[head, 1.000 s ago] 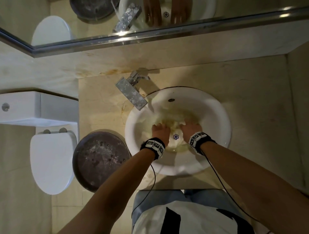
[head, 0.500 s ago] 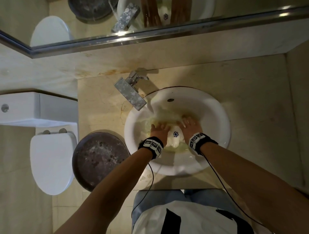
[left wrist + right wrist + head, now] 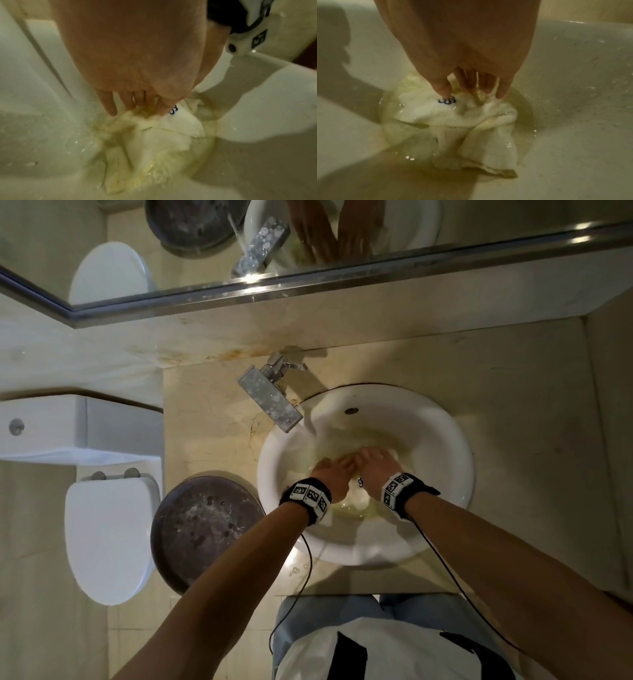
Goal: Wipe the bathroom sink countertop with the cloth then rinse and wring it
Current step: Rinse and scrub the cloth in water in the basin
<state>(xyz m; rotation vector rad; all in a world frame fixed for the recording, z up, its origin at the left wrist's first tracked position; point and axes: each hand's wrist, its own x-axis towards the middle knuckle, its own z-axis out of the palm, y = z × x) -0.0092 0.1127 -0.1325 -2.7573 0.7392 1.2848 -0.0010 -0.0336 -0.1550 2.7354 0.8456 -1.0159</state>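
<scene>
cloth (image 3: 358, 499) is lying bunched in the sink (image 3: 445, 508) bottom, under the left hand (image 3: 334, 474) and right hand (image 3: 375, 463), beige countertop (image 3: 531, 440) surrounding. from the left wrist, straight fingers (image 3: 109, 105) are pressing it flat; it is looking soft, waterlogged, probably slippery. from the right wrist, spread fingertips (image 3: 442, 88) are pushing into its folds; gripping the thick middle is looking best.

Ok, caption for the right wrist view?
Right hand presses the soaked white cloth into yellowish water at the sink bottom.

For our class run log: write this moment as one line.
step: rinse | cloth: wet, bunched in sink | left hand: presses cloth | right hand: presses cloth
</scene>
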